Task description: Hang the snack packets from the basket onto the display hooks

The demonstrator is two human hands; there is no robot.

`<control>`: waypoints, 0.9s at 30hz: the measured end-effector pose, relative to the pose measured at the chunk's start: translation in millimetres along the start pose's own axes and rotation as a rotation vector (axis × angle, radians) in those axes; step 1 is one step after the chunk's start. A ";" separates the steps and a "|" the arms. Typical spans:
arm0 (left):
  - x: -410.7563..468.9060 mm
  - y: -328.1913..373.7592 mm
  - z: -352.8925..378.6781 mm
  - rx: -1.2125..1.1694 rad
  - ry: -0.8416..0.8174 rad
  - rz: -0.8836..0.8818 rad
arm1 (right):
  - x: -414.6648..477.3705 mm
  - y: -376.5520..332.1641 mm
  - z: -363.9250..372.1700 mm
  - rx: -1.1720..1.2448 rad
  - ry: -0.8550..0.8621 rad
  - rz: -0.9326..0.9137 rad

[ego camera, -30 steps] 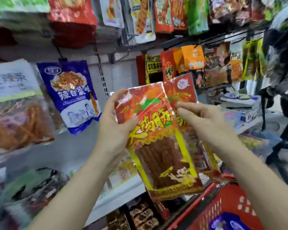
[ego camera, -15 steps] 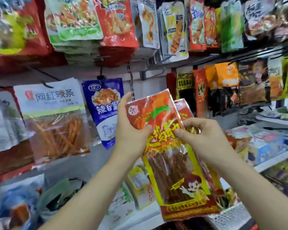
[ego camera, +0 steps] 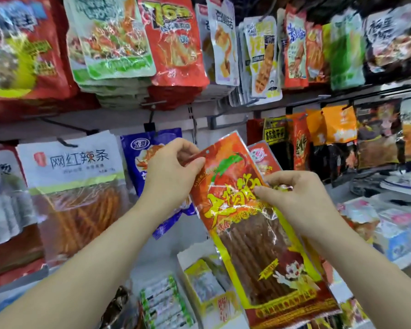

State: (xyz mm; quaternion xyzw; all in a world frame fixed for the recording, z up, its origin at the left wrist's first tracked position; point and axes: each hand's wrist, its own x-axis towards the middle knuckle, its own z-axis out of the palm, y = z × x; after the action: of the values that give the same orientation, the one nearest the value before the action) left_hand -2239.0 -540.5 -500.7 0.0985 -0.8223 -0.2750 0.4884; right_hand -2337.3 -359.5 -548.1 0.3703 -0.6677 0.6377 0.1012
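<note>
Two red spicy-strip packets are held up just right of the blue packet [ego camera: 140, 162], the front packet [ego camera: 254, 222] hiding most of the rear packet [ego camera: 262, 155]. Neither is on a peg yet. The left hand [ego camera: 169, 172], in front of the blue packet's face, pinches the front packet's top corner between thumb and curled fingers. The right hand [ego camera: 297, 195], farther right of the blue packet, has its fingers curled and nips the pair at their right edge.

To do this well, I'd judge the top edge wants pulling taut so the small hang hole [ego camera: 207, 151] isn't folded over. Then one packet should be fed onto a peg at a time. Which peg is free is hard to tell; a grey bracket [ego camera: 223, 119] up and right of the blue packet may be it. The film looks slick and crinkly, so a firm pinch matters.

A pale grey back panel [ego camera: 183, 233] runs behind the blue packet, and a crowded upper row of packets [ego camera: 173, 43] hangs above it. A white packet of orange strips [ego camera: 74, 167] hangs to its left. Below the blue packet stands a cardboard box [ego camera: 183, 260] of yellow sachets [ego camera: 199, 281].
</note>
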 end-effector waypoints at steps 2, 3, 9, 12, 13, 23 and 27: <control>2.9 1.7 -3.6 -0.094 -0.034 -0.061 | 3.2 -0.3 1.4 0.052 -0.005 0.035; 3.8 1.8 -4.7 -0.146 -0.047 -0.082 | 4.5 0.0 2.2 0.069 -0.010 0.052; 18.1 11.2 7.2 -0.195 -0.058 -0.168 | 14.8 3.5 5.9 0.033 -0.040 0.121; 38.7 21.8 25.2 -0.166 -0.061 -0.138 | 20.4 5.9 3.0 0.057 0.026 0.143; 47.3 24.8 32.5 -0.176 -0.054 -0.128 | 22.6 6.1 1.4 0.074 0.049 0.148; 105.0 42.5 79.8 -0.170 -0.033 -0.076 | 59.1 5.4 -10.4 0.014 0.079 0.170; 110.8 41.0 80.6 -0.164 -0.130 -0.132 | 64.9 17.1 -13.0 0.020 0.084 0.203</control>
State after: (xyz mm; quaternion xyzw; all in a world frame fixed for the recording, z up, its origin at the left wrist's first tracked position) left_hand -2359.5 -525.5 -425.3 0.0939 -0.8186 -0.3787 0.4214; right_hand -2398.2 -372.6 -519.8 0.2747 -0.6906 0.6664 0.0604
